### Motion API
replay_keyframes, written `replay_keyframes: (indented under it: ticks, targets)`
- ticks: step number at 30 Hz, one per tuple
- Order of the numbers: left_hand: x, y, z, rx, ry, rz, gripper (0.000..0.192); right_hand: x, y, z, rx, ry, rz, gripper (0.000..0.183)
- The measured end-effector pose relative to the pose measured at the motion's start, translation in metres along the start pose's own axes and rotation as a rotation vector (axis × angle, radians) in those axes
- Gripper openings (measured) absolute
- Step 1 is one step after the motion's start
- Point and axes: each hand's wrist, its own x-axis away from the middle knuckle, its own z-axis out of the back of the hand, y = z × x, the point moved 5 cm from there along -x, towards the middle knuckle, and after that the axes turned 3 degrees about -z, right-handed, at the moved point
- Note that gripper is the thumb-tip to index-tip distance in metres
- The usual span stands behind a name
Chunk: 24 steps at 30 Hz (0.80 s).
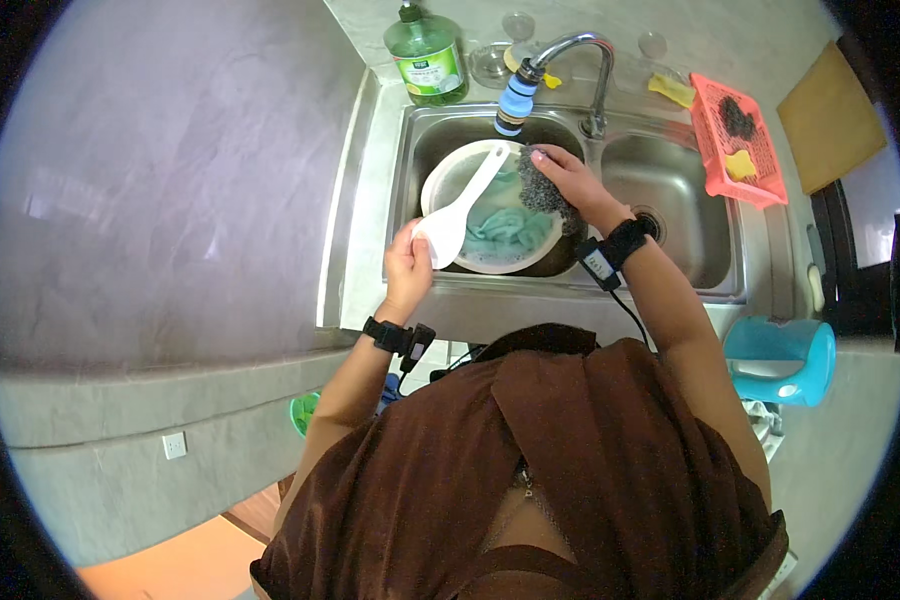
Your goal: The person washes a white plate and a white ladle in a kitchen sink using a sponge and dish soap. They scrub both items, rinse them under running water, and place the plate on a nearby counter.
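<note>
My left hand (410, 266) grips the broad head of a white rice paddle (454, 217), its holed handle slanting up and to the right. In my right hand (579, 184) is a dark grey mesh scrubber (541, 187), held just right of the handle and apart from it. Below both hands, a white basin (429, 184) sits in the left bowl of a steel double sink (407, 150). Soapy water and a pale green cloth (511, 231) fill part of it. The paddle hides some of the basin.
A chrome faucet (606, 75) with a blue nozzle (516, 103) hangs over the basin's far rim. Behind the sink stands a green pump bottle (426, 60). A pink basket (720, 161) holding scrubbers rests at the right edge. A blue plastic pitcher (814, 364) is near my right elbow.
</note>
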Motion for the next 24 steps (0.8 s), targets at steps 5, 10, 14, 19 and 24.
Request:
replay_keyframes:
  ticks: [5, 10, 14, 19, 24]
  targets:
    - [0.0, -0.002, -0.004, -0.029, -0.07, -0.003, 0.027, 0.006, -0.016, -0.009, 0.026, -0.127, 0.08, 0.039]
    - [-0.001, 0.012, -0.002, -0.126, -0.127, -0.046, 0.025, 0.004, -0.017, -0.012, 0.273, -0.151, 0.145, 0.036]
    - [0.001, 0.012, -0.002, -0.244, -0.147, -0.027, 0.023, -0.006, -0.005, -0.02, 0.385, -0.186, 0.093, 0.033]
    - [-0.006, -0.015, -0.012, -0.404, -0.264, 0.15, 0.025, -0.041, 0.082, -0.008, 0.439, -0.063, -0.052, 0.031]
    - [-0.04, -0.061, -0.026, -0.556, -0.319, 0.166, 0.027, -0.076, 0.123, -0.001, 0.717, 0.005, -0.22, 0.027]
